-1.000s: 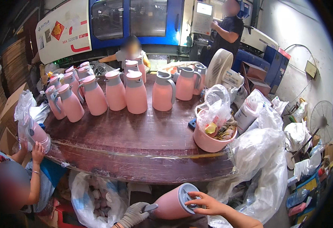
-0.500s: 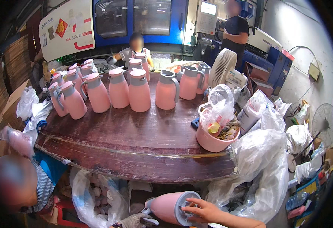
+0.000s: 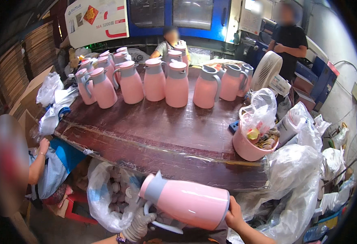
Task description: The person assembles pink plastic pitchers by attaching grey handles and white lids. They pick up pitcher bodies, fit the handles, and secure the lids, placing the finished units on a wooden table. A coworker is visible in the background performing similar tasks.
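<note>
A pink vacuum jug (image 3: 194,203) with a grey collar and spout lies on its side in the air, in front of the table's near edge. Its pink lid end points left, its grey-rimmed base right. My left hand (image 3: 138,226), in a pale knitted glove, is closed at the jug's grey handle (image 3: 162,226), below the collar. Bare, my right hand (image 3: 234,214) grips the base end, some fingers hidden behind it. Across the table stand several more pink jugs (image 3: 177,87), many with lids on; open-topped ones (image 3: 206,88) are at the right of the group.
A dark red, scratched table (image 3: 154,126) spans the middle. At its right corner stands a pink bucket (image 3: 249,148) of odds and ends, near a white fan (image 3: 266,73). Clear plastic bags (image 3: 296,171) bulge at right; another bag (image 3: 111,195) holds round parts. People are left, behind and back right.
The jug has been raised and turned, so its side shows instead of its base. My right hand has moved from the base's face to its edge. The view has shifted left.
</note>
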The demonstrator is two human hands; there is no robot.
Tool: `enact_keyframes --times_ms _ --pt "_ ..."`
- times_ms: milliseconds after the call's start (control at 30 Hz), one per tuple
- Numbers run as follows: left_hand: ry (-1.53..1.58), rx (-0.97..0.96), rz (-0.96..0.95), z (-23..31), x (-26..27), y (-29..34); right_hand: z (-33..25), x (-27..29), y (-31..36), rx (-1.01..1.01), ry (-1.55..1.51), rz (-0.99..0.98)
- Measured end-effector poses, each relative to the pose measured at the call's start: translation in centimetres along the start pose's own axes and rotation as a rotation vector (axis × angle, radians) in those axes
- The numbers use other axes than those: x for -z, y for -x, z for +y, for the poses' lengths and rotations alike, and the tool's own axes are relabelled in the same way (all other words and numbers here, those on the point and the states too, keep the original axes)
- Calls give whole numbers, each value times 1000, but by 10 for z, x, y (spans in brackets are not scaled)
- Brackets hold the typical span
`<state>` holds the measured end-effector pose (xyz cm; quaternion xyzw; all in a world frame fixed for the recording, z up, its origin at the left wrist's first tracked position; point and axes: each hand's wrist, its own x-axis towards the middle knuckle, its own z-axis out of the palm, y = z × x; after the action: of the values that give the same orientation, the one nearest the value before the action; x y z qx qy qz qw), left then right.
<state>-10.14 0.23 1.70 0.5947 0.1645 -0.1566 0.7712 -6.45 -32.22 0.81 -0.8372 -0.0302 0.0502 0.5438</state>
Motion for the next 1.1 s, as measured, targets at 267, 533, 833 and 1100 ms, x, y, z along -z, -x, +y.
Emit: enact_keyframes --times_ms 267,533,833,1100 --pt "-486 -452 -406 75 -31 -11 57 -51 0 -635 -1015 -249" --pt "-336 -531 -16 111 -68 -32 104 -61 -26 -691 -1061 -433" --pt "-635 -729 -120 206 -25 -185 -117 -204 -25 446 -899 -1113" --pt "-819 -765 164 192 -14 -203 -190 -124 -25 288 -677 -1412"
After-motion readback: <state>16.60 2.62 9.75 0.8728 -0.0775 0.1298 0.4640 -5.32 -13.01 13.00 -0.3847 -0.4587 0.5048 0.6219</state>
